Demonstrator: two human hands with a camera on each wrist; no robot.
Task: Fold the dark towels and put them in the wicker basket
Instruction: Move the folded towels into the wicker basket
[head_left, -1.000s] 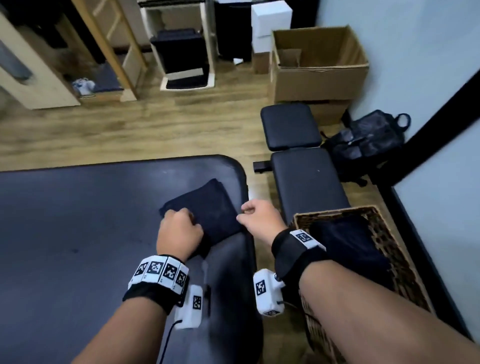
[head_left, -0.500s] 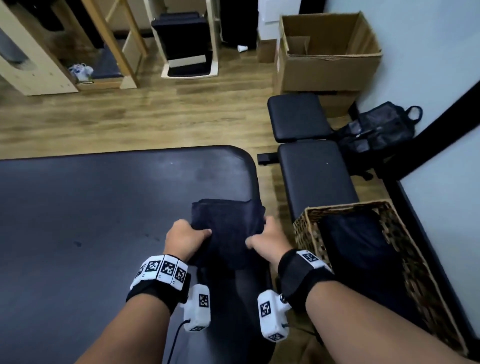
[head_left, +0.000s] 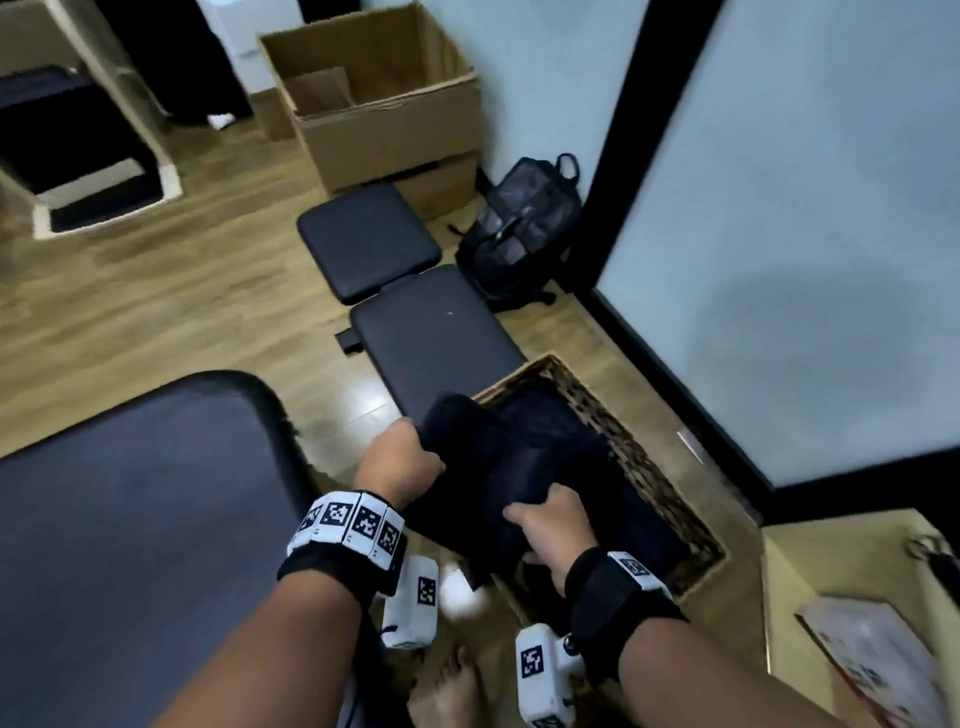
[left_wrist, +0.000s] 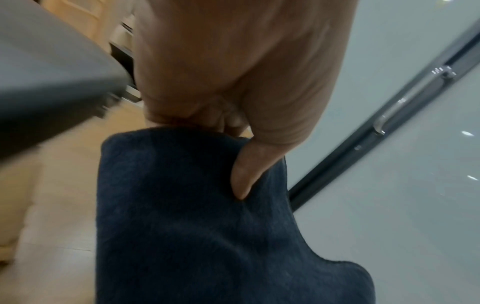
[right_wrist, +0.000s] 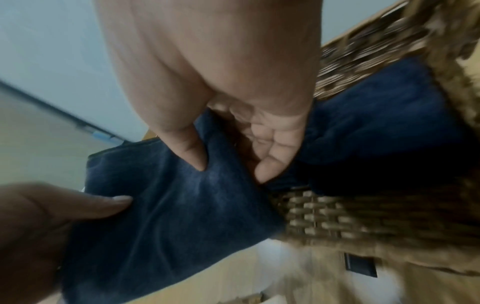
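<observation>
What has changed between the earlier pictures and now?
The folded towel left the table and moved right, now over the basket. Both hands, left and right, still grip it. The basket and the dark towel inside it stayed as they were.

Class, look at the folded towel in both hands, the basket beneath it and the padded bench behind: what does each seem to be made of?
Folded towel: soft dark navy fabric, likely terry or microfibre; matte, fuzzy nap. Basket: woven brown wicker or rattan; interlaced strands show. Padded bench: black vinyl or leather-like cover; smooth with a faint sheen.
</observation>
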